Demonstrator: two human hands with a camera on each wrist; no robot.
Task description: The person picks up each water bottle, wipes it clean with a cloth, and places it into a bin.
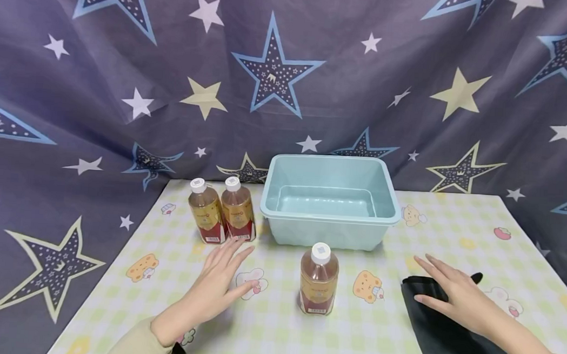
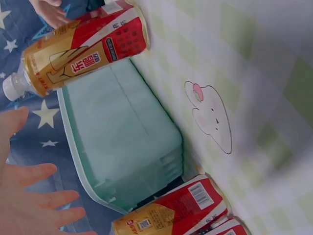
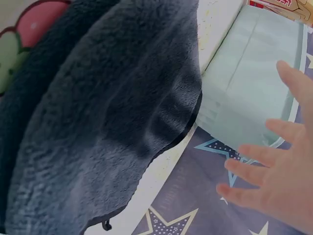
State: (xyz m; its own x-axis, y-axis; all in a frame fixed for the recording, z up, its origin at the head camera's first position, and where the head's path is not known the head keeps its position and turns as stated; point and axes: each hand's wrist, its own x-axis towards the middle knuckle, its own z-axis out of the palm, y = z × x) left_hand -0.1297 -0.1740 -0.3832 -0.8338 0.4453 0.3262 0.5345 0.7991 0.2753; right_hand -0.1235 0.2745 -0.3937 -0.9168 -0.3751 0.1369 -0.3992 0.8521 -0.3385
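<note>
My left hand hovers over the table with its fingers spread, left of a single bottle with a white cap. Just beyond its fingertips stand two matching bottles, one at the far left and one beside it, with gold and red labels. On the right, my right hand is held above a folded dark cloth, its fingers extended and holding nothing. In the right wrist view the cloth shows a fuzzy surface and a small loop at its edge.
A light blue plastic basin stands at the back middle, its inside bare. The tabletop has a green checked cloth with cartoon prints. Behind the table hangs a dark curtain patterned with stars.
</note>
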